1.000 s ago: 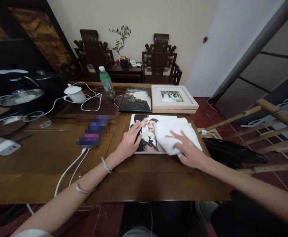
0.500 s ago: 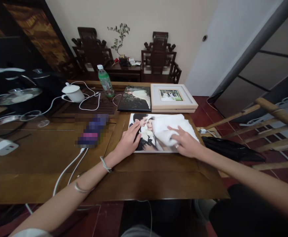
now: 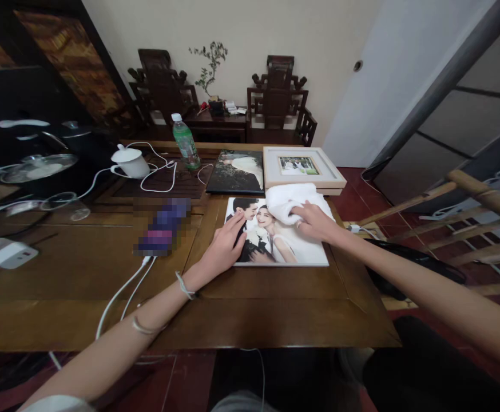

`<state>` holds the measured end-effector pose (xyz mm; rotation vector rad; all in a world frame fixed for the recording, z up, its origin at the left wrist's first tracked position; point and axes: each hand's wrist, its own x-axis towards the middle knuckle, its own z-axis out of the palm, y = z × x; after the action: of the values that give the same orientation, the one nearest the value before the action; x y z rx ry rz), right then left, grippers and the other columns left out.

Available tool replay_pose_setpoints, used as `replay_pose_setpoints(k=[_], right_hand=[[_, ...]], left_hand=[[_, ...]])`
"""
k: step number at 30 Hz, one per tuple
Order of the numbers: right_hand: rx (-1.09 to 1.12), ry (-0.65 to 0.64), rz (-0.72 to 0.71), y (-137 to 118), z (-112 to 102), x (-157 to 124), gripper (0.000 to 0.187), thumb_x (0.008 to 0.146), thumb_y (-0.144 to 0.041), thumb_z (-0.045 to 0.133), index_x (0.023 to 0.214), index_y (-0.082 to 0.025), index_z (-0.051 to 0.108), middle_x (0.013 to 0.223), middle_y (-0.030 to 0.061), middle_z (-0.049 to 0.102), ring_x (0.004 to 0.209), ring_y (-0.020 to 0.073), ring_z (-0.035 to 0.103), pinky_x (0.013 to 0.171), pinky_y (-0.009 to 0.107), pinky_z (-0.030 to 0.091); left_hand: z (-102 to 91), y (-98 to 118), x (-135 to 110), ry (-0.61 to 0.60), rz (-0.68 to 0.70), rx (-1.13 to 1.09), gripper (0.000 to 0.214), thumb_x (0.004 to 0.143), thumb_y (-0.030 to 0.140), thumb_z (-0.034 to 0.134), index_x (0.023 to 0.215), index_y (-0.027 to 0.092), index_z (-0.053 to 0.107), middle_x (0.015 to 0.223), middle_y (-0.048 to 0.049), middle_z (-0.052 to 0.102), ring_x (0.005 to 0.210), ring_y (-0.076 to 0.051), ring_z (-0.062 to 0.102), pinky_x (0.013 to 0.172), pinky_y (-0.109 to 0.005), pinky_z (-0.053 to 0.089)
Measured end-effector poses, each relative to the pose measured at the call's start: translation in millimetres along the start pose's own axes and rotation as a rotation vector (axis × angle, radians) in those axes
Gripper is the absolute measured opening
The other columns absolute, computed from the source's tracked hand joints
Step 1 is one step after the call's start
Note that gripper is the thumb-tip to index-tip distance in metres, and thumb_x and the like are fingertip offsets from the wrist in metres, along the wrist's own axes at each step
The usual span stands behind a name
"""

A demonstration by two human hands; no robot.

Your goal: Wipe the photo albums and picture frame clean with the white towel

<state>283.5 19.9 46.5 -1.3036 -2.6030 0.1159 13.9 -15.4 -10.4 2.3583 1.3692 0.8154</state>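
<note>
A glossy wedding photo panel (image 3: 293,249) lies flat on the dark wooden table (image 3: 241,309). My left hand (image 3: 223,247) rests open on its left edge, fingers spread over the picture. My right hand (image 3: 314,222) presses a bunched white cloth (image 3: 286,203) against the panel's upper right corner. The cloth reaches the near edge of a white framed photo (image 3: 304,167) behind the panel.
A dark photo panel (image 3: 237,171) lies beside the white frame. Further left are a green bottle (image 3: 185,142), a white teapot (image 3: 130,162), white cables (image 3: 121,297) and a blurred object (image 3: 162,228). A bamboo chair (image 3: 468,229) stands right of the table.
My right hand has swept the white cloth from the panel's lower right up to its far right corner, uncovering most of the picture. My left hand has stayed put.
</note>
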Motion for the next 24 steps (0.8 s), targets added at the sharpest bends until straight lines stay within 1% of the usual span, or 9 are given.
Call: replay_pose_setpoints(k=[3, 5, 6, 10, 13, 15, 17, 21, 24], right_hand=[[-0.007, 0.026, -0.023, -14.7, 8.7, -28.0, 0.039, 0.068, -0.009, 0.045, 0.102, -0.014, 0.064, 0.131, 0.0176, 0.056, 0.128, 0.0333, 0.044, 0.106, 0.061, 0.026], [0.026, 0.032, -0.060, -30.6, 12.9, -52.5, 0.032, 0.066, -0.007, 0.046, 0.091, -0.015, 0.064, 0.137, 0.0185, 0.051, 0.135, 0.0333, 0.035, 0.108, 0.063, 0.021], [0.047, 0.032, -0.086, -39.7, 14.0, -65.3, 0.030, 0.065, -0.007, 0.046, 0.088, -0.016, 0.063, 0.138, 0.0169, 0.050, 0.137, 0.0331, 0.031, 0.109, 0.065, 0.018], [0.097, 0.019, -0.163, -75.0, 12.5, -107.5, 0.029, 0.059, -0.004, 0.044, 0.079, -0.017, 0.061, 0.140, 0.0148, 0.049, 0.140, 0.0342, 0.022, 0.108, 0.069, 0.015], [0.109, -0.014, -0.167, -89.0, 7.6, -117.3, 0.029, 0.057, -0.005, 0.045, 0.077, -0.018, 0.061, 0.140, 0.0134, 0.049, 0.140, 0.0341, 0.021, 0.108, 0.068, 0.015], [0.112, -0.047, -0.157, -88.8, 4.8, -110.7, 0.028, 0.059, -0.006, 0.045, 0.079, -0.018, 0.062, 0.138, 0.0129, 0.051, 0.139, 0.0342, 0.025, 0.108, 0.068, 0.016], [0.107, -0.072, -0.140, -81.7, 3.5, -94.9, 0.031, 0.062, -0.007, 0.046, 0.086, -0.017, 0.064, 0.137, 0.0147, 0.052, 0.137, 0.0345, 0.029, 0.107, 0.067, 0.019], [0.050, -0.083, -0.072, -57.8, 4.6, -46.7, 0.035, 0.068, -0.008, 0.048, 0.099, -0.011, 0.065, 0.135, 0.0241, 0.050, 0.132, 0.0347, 0.038, 0.107, 0.062, 0.023], [-0.002, -0.066, -0.050, -41.6, 3.7, -8.6, 0.040, 0.070, -0.008, 0.046, 0.106, -0.012, 0.064, 0.132, 0.0220, 0.053, 0.123, 0.0333, 0.049, 0.101, 0.057, 0.032]], left_hand=[[-0.1, 0.1, -0.3, 0.010, 0.007, -0.009, 0.046, 0.095, 0.025, 0.038, 0.140, 0.017, 0.038, 0.150, -0.0140, 0.036, 0.140, -0.025, 0.030, 0.111, -0.048, 0.031], [0.4, 0.1, -0.5, 0.013, 0.007, -0.007, 0.047, 0.095, 0.024, 0.038, 0.141, 0.017, 0.037, 0.150, -0.0138, 0.035, 0.140, -0.025, 0.029, 0.112, -0.049, 0.031], [0.6, 0.1, -0.5, 0.013, 0.008, -0.005, 0.047, 0.095, 0.024, 0.038, 0.141, 0.016, 0.037, 0.151, -0.0141, 0.035, 0.141, -0.025, 0.029, 0.112, -0.049, 0.030], [1.6, 0.2, -0.3, 0.016, 0.009, -0.005, 0.047, 0.095, 0.023, 0.038, 0.141, 0.015, 0.037, 0.150, -0.0154, 0.035, 0.140, -0.025, 0.030, 0.112, -0.050, 0.029], [2.6, -0.5, -0.1, 0.019, 0.015, -0.007, 0.047, 0.095, 0.023, 0.038, 0.141, 0.015, 0.038, 0.150, -0.0156, 0.036, 0.140, -0.026, 0.030, 0.112, -0.050, 0.030], [3.3, -1.3, 0.0, 0.021, 0.015, -0.006, 0.047, 0.095, 0.023, 0.039, 0.141, 0.015, 0.038, 0.150, -0.0152, 0.036, 0.140, -0.026, 0.030, 0.112, -0.050, 0.030], [4.2, -2.4, 0.0, 0.022, 0.014, -0.003, 0.047, 0.095, 0.023, 0.039, 0.141, 0.015, 0.038, 0.150, -0.0154, 0.036, 0.140, -0.026, 0.030, 0.112, -0.050, 0.030], [5.7, -4.7, 0.1, 0.034, 0.031, -0.006, 0.047, 0.095, 0.023, 0.040, 0.141, 0.015, 0.039, 0.149, -0.0148, 0.037, 0.140, -0.026, 0.031, 0.112, -0.050, 0.030], [5.5, -5.4, 0.0, 0.040, 0.034, -0.010, 0.046, 0.095, 0.023, 0.040, 0.141, 0.016, 0.039, 0.149, -0.0141, 0.037, 0.139, -0.025, 0.032, 0.112, -0.050, 0.030]])
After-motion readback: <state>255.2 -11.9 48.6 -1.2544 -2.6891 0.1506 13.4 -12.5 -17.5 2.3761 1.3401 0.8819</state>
